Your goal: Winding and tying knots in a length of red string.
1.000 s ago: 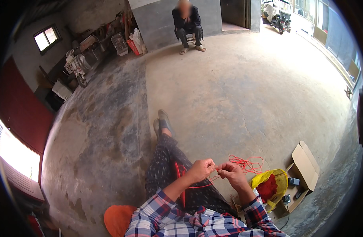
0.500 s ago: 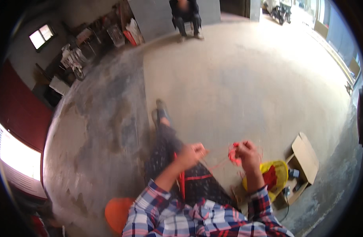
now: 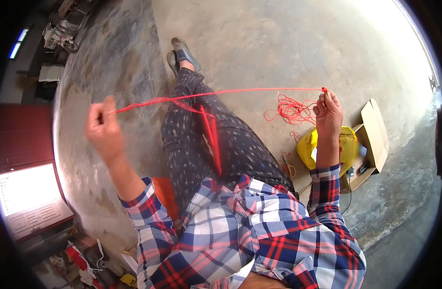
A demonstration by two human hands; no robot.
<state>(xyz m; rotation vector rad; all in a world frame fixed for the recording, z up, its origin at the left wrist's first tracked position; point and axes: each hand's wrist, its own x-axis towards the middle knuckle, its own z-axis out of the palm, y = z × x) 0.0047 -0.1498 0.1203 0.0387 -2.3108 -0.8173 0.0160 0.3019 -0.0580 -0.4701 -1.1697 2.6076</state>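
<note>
A thin red cord [image 3: 249, 90] is pulled taut across my lap between both hands. My left hand [image 3: 104, 126], slightly blurred, is closed on its left end, where the cord looks doubled or twisted. At the right end my right hand [image 3: 329, 110] pinches it, with a small red bunch at the fingertips. Beneath the left half of the cord, a red braided strip [image 3: 212, 137] hangs down over my dark patterned trousers [image 3: 240, 149]. A loose tangle of red cord [image 3: 293, 110] lies on the floor beside my right hand.
Right of my legs stands a yellow bag [image 3: 306, 147], partly behind my right forearm, against an open cardboard box [image 3: 377, 127]. Scissors [image 3: 290, 168] lie near my right thigh. An orange seat [image 3: 165, 195] shows under me. Mixed items [image 3: 81, 260] lie at the lower left.
My hands have moved far apart, the left one outward and up, drawing the cord tight. The red tangle that hung at my right hand now lies on the floor. The view has tilted downward.
</note>
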